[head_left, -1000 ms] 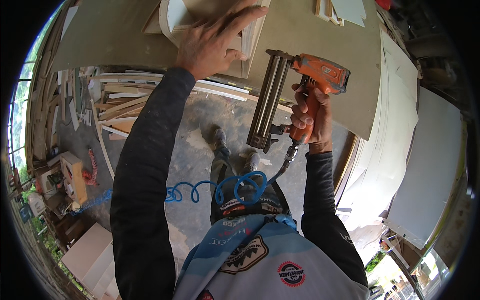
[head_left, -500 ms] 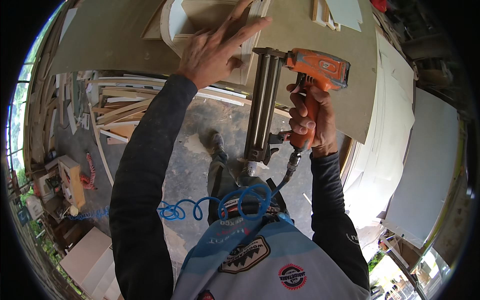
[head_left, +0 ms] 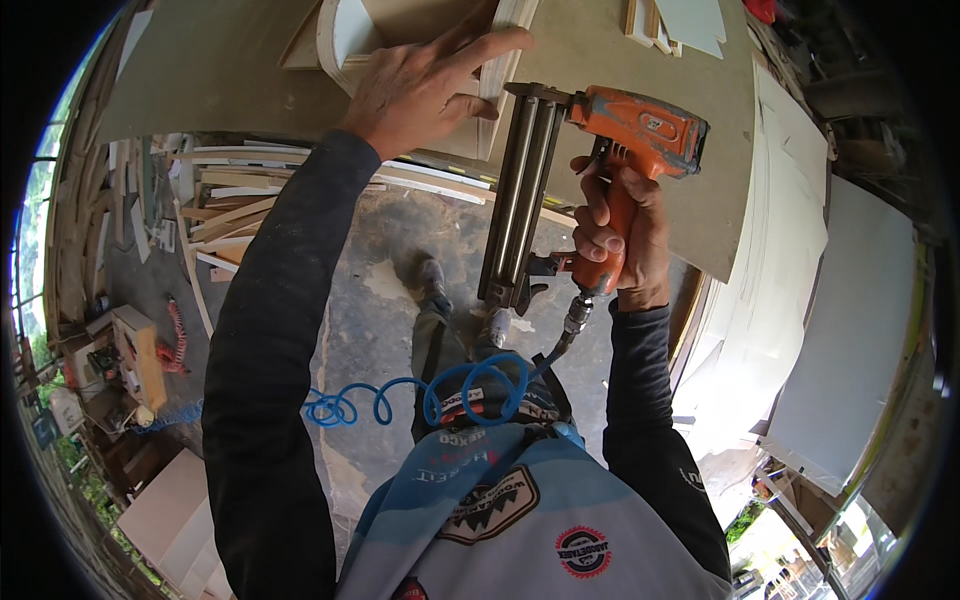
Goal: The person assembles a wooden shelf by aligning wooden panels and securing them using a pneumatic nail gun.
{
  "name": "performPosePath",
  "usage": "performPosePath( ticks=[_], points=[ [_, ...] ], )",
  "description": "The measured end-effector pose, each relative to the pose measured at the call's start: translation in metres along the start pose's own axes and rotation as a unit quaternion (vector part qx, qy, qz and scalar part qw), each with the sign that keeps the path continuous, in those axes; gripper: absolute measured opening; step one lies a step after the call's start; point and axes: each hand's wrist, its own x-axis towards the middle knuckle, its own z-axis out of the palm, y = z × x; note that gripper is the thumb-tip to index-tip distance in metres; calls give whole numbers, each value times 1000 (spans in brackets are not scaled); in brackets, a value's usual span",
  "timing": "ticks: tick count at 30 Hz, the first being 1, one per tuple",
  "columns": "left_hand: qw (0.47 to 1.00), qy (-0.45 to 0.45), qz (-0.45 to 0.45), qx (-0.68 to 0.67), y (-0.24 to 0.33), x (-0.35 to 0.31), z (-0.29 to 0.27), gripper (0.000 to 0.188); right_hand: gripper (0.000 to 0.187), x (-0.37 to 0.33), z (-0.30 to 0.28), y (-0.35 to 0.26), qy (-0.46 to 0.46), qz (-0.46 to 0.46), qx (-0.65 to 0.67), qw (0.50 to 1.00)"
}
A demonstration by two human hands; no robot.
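My right hand [head_left: 640,235] is wrapped around the handle of an orange and grey air nail gun [head_left: 650,125]. Its long metal magazine [head_left: 515,200] points toward my body, and the nose end is close to the edge of a plywood piece [head_left: 505,75]. A coiled blue air hose [head_left: 430,395] runs from the handle's fitting across my waist. My left hand [head_left: 415,95] lies over the plywood piece, index finger stretched across its edge and thumb apart; some fingers are hidden. That piece belongs to a wooden assembly with a curved white-faced part [head_left: 345,45].
The assembly rests on a brown worktable [head_left: 230,80]. Small wood offcuts [head_left: 650,28] lie at its far right. Wood strips [head_left: 240,205] are piled below the table on the left. Large white sheets [head_left: 775,240] stand at right. A wooden box [head_left: 140,355] sits on the left.
My left hand has slid slightly left and down over the plywood piece. The nail gun in my right hand has shifted a little, its magazine tail now higher and further left.
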Motion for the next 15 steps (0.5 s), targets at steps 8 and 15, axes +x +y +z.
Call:
performPosePath(
  ticks=[8, 15],
  points=[
    [1000, 4, -3, 3, 4, -2, -10, 76, 41, -5, -14, 2, -2, -28, 32, 999],
    [999, -24, -30, 21, 8, 0, -3, 78, 36, 4, -6, 14, -4, 18, 59, 998]
  ],
)
